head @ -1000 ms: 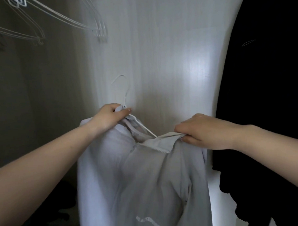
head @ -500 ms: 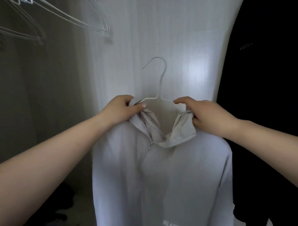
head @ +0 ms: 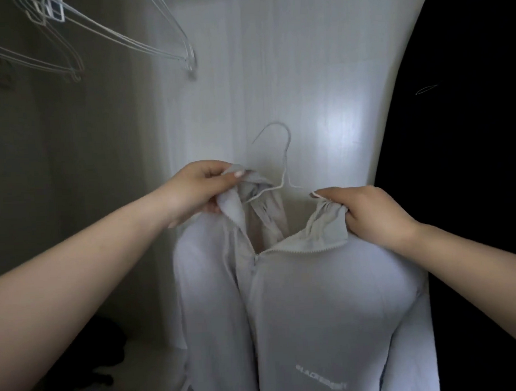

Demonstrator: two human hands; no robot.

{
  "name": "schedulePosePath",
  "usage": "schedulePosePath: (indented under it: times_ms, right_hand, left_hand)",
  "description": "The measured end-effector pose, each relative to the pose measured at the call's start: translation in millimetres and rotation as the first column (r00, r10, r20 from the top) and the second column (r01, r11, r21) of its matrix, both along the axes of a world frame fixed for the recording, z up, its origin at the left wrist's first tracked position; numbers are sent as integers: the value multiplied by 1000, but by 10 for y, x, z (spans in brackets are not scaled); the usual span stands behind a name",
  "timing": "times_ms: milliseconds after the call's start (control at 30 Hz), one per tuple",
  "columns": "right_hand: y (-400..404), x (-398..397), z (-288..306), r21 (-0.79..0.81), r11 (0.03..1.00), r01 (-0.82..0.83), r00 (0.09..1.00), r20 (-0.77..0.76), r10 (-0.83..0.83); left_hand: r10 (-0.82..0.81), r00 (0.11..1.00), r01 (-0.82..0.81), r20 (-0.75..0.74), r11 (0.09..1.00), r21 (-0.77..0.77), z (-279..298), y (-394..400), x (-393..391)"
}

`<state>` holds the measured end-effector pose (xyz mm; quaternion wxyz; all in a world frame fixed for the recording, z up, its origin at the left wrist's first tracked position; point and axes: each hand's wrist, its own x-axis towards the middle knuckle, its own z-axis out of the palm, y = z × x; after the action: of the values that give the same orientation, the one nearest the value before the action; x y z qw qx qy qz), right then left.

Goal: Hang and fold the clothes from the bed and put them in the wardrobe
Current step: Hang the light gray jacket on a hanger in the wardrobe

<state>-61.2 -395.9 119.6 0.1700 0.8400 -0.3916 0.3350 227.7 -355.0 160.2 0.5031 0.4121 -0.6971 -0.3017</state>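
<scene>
Upper left, several empty wire hangers [head: 120,41] hung inside the wardrobe [head: 275,76], well above and to the left of the hands. Below them, the left hand [head: 200,192] pinched the left collar flap of a pale grey zip-front jacket [head: 314,296], fingers and thumb curled round the cloth. Between the two hands rose the hook of a white wire hanger [head: 281,153], its shoulders already inside the jacket, its hook opening leftward and standing free of any rail. The right hand [head: 370,211] gripped the right collar flap, fingers curled over bunched fabric. The jacket hung straight down from both hands, long axis vertical, front toward the camera, in front of the wardrobe's pale back panel. The hook lay roughly midway between the hands, slightly nearer the left; judged from this, the hanging move called for a lift up and leftward. White lettering on the lower front was too blurred to read. Far right, a dark garment [head: 471,156] hung beside the jacket.
</scene>
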Motion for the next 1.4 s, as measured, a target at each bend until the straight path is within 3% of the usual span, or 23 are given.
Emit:
schedulePosePath:
  times_ms: [33, 67, 100, 133, 200, 333, 467, 533, 633, 700, 733, 767, 833, 900, 933, 967, 1033, 1100, 1167, 1233, 1300, 1333, 1400]
  right_hand:
    - [-7, -14, -1, 0, 999, -54, 995, 86, 54]
    - [-4, -24, 2, -2, 996, -92, 984, 151, 91]
    - [3, -29, 13, -10, 993, -115, 973, 201, 115]
    - [12, -30, 31, -17, 992, -125, 963, 238, 126]
    - [31, -30, 73, -18, 991, -131, 952, 275, 131]
    - [77, 13, 112, 4, 984, -175, 952, 256, 168]
    - [74, -17, 214, 136, 965, -225, 961, 197, 197]
    - [39, -151, 338, 117, 983, -140, 990, 50, 135]
    - [30, -348, 570, 13, 985, 171, 978, -124, -168]
    - [87, -312, 680, 90, 968, 233, 972, -39, -230]
    - [108, -243, 705, 208, 964, 168, 978, 89, -190]
    - [109, -164, 707, 353, 935, 46, 959, 247, -141]
    - [152, -60, 676, 598, 772, -217, 881, 461, -109]
    - [213, -49, 604, 730, 558, -394, 859, 508, -58]
    - [228, -53, 554, 749, 511, -422, 868, 497, -12]
    - [233, -60, 509, 748, 530, -400, 891, 453, 32]
    - [172, -70, 423, 589, 770, -244, 954, 289, 81]
    - [140, -65, 368, 397, 901, -175, 969, 229, 87]
    - [136, -83, 306, 327, 933, -152, 976, 197, 90]
    - [117, -108, 228, 317, 943, -100, 994, 80, 78]
    - [78, -105, 153, 310, 949, -61, 998, 12, 61]
    - [53, -104, 131, 299, 952, -71, 997, 54, 57]
    - [41, -100, 139, 263, 955, -139, 971, 228, 78]
  left_hand:
    - [-112, 992, 115, -62, 992, 43, -7, 26, 29]
    - [-129, 991, 129, -37, 992, 3, -14, 11, 79]
    - [-47, 996, 56, 78, 991, -123, -10, -14, 130]
    - [145, 958, -54, 247, 939, -338, -1, -62, 191]
    - [437, 795, -100, 420, 778, -621, 20, -121, 270]
    - [518, 684, -62, 513, 742, -667, -29, -185, 287]
    - [481, 717, 7, 505, 720, -694, -111, -227, 288]
    - [481, 733, 17, 482, 695, -719, -131, -217, 371]
    - [466, 717, 48, 519, 710, -703, -136, -178, 476]
    - [460, 708, 65, 535, 713, -698, -143, -169, 449]
    - [469, 710, 59, 526, 704, -708, -144, -173, 413]
    - [483, 718, 38, 501, 692, -721, -140, -180, 372]
    - [498, 762, -40, 415, 675, -737, -128, -179, 294]
    - [511, 787, -112, 347, 670, -734, -117, -187, 257]
    - [519, 788, -140, 331, 674, -725, -120, -202, 250]
    - [529, 787, -166, 317, 677, -717, -123, -216, 242]
    - [533, 787, -199, 310, 696, -690, -133, -238, 224]
    - [503, 810, -210, 301, 729, -652, -127, -249, 199]
    - [448, 871, -265, 199, 772, -577, -84, -239, 164]
    - [335, 942, -297, -5, 826, -480, -21, -236, 129]
    - [143, 973, -204, -181, 902, -380, 35, -208, 73]
    - [86, 976, -152, -200, 927, -342, 53, -189, 41]
    - [145, 989, -144, -22, 931, -336, 82, -138, 5]
